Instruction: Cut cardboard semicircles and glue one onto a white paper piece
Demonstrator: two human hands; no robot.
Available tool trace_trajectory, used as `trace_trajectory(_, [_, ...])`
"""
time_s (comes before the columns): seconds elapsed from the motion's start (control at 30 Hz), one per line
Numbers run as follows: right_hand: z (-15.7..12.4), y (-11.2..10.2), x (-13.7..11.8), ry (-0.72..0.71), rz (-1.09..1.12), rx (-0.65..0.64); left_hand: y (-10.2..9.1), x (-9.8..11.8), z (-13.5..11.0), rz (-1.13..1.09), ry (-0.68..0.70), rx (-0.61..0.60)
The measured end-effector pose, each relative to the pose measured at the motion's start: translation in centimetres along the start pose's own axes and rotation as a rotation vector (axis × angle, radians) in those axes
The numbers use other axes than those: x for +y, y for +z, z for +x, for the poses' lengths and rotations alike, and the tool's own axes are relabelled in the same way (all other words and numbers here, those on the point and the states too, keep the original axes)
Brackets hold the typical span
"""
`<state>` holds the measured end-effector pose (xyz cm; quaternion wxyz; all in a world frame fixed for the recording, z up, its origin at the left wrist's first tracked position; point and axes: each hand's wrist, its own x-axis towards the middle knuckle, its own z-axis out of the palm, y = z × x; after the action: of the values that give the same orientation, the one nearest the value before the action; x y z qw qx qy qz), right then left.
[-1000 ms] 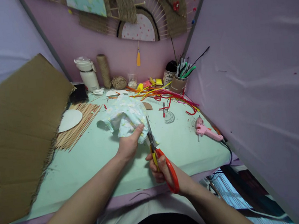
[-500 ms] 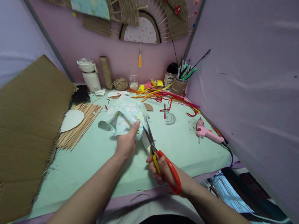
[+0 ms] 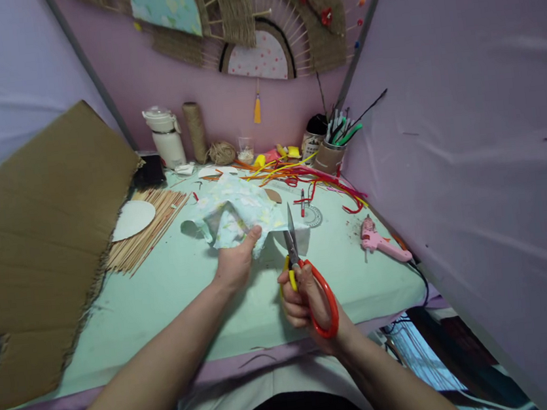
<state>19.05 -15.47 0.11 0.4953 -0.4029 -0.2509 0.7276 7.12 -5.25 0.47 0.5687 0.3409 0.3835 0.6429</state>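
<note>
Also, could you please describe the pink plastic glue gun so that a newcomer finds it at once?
Find the table covered in pale green cloth, then follow it right, toward the lilac fabric wall. Past the clear, half-round protractor, near that wall, lies the pink plastic glue gun. Its pistol shape and the dark cable by its handle set it apart from its neighbours.

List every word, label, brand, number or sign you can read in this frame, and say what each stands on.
Readable text: none.
Clear plastic half-round protractor: scale markings too small to read.
Pale cylindrical can with dark print: print too blurred to read.
Red-and-yellow-handled metal scissors in the right hand: no lettering discernible.
Pale blue floral cloth: flower pattern, no lettering discernible.
</note>
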Motion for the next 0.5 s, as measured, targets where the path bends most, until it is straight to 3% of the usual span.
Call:
trace_trajectory(0.13, [-0.3,-0.2,-0.3,0.072,-0.073,-0.036,0.3,0.7,-0.1,-0.031,-0.082,0.033])
trace_trajectory(0.3, [-1.5,-0.4,0.2,0.177,-0.169,-0.165,0.2,0.8,0.0,-0.028,-0.006,0.016])
trace_trajectory(0.5, [-1.8,-0.9,1.9,0.085,-0.277,-0.205,0.2,0.8,0.1,-0.051,-0.004,0.019])
